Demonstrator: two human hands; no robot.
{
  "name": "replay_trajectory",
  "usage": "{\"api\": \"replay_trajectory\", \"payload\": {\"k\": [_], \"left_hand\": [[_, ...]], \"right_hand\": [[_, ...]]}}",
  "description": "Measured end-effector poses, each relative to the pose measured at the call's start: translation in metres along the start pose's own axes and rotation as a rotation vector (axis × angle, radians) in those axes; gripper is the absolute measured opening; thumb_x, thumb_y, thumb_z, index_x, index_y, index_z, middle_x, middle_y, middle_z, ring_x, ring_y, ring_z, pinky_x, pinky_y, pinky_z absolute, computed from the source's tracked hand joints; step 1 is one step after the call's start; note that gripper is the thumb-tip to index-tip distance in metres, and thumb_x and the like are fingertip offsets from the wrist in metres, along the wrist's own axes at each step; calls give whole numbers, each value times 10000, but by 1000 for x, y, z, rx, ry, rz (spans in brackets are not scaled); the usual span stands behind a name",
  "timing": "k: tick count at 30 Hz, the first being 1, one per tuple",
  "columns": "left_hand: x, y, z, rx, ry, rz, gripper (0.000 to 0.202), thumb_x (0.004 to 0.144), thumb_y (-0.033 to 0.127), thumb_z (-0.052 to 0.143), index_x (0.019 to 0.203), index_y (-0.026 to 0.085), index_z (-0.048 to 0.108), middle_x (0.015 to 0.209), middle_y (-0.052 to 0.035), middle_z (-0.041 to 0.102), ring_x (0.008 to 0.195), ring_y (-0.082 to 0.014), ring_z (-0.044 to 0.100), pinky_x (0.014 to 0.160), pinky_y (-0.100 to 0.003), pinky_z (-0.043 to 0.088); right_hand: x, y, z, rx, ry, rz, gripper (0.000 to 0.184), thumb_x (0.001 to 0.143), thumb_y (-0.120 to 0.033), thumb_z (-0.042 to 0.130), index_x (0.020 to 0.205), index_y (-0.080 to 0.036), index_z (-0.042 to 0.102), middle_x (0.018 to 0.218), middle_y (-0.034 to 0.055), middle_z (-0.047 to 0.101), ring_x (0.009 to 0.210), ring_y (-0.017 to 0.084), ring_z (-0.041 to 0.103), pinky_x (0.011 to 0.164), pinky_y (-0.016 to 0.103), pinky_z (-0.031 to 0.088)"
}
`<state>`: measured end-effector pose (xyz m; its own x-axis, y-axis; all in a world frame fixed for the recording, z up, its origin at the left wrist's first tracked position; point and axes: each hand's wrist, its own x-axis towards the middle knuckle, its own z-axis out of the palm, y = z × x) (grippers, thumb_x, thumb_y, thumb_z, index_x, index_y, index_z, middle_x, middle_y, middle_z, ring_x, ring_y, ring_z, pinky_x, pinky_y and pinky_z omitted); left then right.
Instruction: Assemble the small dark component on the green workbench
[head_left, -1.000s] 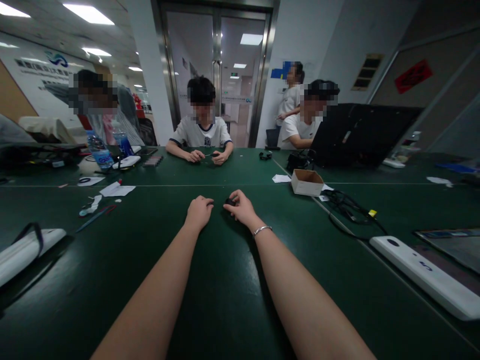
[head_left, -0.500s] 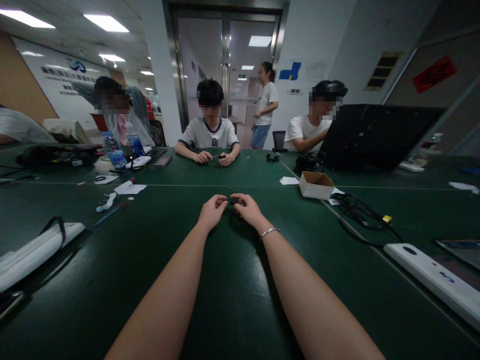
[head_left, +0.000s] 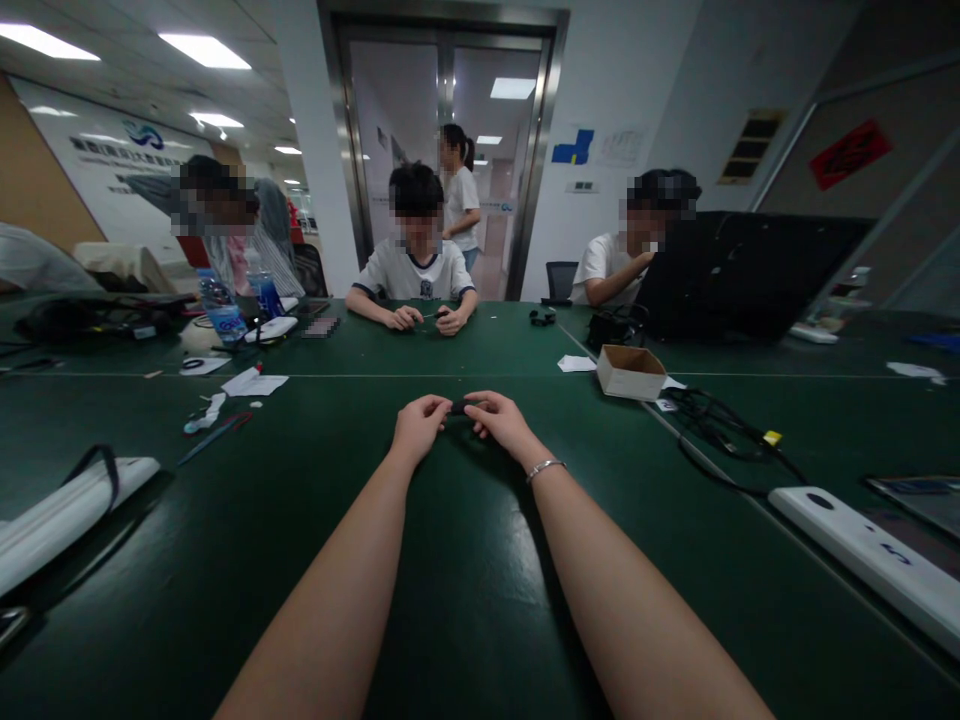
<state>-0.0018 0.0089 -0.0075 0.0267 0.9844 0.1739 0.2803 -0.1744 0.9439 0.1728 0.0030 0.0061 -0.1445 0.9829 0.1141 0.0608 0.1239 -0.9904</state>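
Observation:
A small dark object is pinched between my two hands, just above the green table. My left hand has its thumb and fingers closed at the object's left end. At the other end, my right hand grips it between thumb and forefinger, and a bracelet circles that wrist. The object looks short and black; its exact kind is too small to make out.
An open cardboard box stands right of my hands, near black cables and a white power strip. To the left lie paper scraps, a thin blue tool and a white device. Co-workers sit across the table.
My left hand has closed onto the left end of the dark object, which my right hand held before. A person by the door has walked left.

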Motion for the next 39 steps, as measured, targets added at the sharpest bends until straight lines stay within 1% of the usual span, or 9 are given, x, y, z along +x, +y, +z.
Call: {"api": "replay_trajectory", "payload": {"k": [6, 10, 12, 16, 21, 28, 32, 35, 39], "left_hand": [[-1, 4, 1, -119, -9, -21, 206, 863, 264, 586, 977, 148, 713, 941, -71, 705, 792, -157, 662, 703, -266, 556], [-1, 5, 3, -193, 39, -30, 149, 827, 166, 613, 951, 125, 685, 889, -78, 700, 758, -155, 672, 720, -281, 567], [0, 4, 4, -218, 61, -29, 134, 816, 147, 623, 939, 118, 668, 852, -76, 693, 738, -154, 674, 717, -285, 571], [2, 0, 5, -215, 54, -20, 107, 834, 179, 618, 913, 121, 660, 828, -67, 685, 721, -148, 669, 706, -277, 566], [3, -4, 3, -179, 49, -11, 124, 841, 243, 626, 882, 132, 665, 800, -54, 685, 712, -149, 661, 710, -283, 556], [5, -8, 3, -159, 51, -6, 172, 842, 310, 633, 881, 146, 666, 787, -39, 682, 705, -141, 651, 691, -269, 546], [5, -6, 3, -148, 61, -24, 185, 840, 322, 632, 837, 139, 660, 721, -35, 669, 657, -137, 637, 663, -262, 531], [3, -4, 3, -127, 60, -27, 197, 842, 334, 630, 819, 140, 655, 710, -34, 667, 640, -132, 630, 645, -252, 518], [2, -1, 3, -105, 60, -39, 221, 853, 347, 614, 794, 138, 651, 674, -34, 658, 590, -122, 610, 584, -231, 488]], "right_hand": [[3, 4, -2, 21, 15, 2, 184, 827, -116, 679, 1007, -132, 646, 642, -29, 597, 475, 67, 547, 417, 140, 443], [5, 7, -3, 54, 22, 13, 190, 811, -128, 700, 994, -128, 649, 618, -31, 599, 456, 71, 547, 409, 144, 452], [6, 8, -3, 66, 24, 13, 189, 808, -124, 700, 991, -128, 650, 618, -32, 602, 448, 69, 545, 406, 142, 452], [6, 10, -4, 79, 14, 4, 202, 804, -127, 707, 1000, -134, 657, 627, -29, 610, 449, 67, 552, 416, 142, 463], [7, 11, -5, 76, 6, -5, 208, 797, -114, 713, 999, -141, 665, 667, -18, 624, 460, 64, 554, 419, 142, 468], [6, 9, -5, 61, -9, 1, 210, 825, -71, 660, 1022, -144, 661, 699, -16, 630, 462, 58, 554, 427, 143, 482], [6, 10, -4, 56, -9, -1, 222, 820, -63, 654, 1023, -152, 661, 714, -19, 627, 457, 54, 549, 422, 145, 480], [7, 11, -4, 56, -15, -5, 227, 810, -71, 665, 1021, -154, 663, 712, -19, 623, 463, 57, 549, 427, 149, 482], [7, 10, -5, 60, -25, -17, 235, 812, -72, 649, 1032, -154, 662, 732, -15, 626, 466, 56, 544, 431, 152, 479]]}}
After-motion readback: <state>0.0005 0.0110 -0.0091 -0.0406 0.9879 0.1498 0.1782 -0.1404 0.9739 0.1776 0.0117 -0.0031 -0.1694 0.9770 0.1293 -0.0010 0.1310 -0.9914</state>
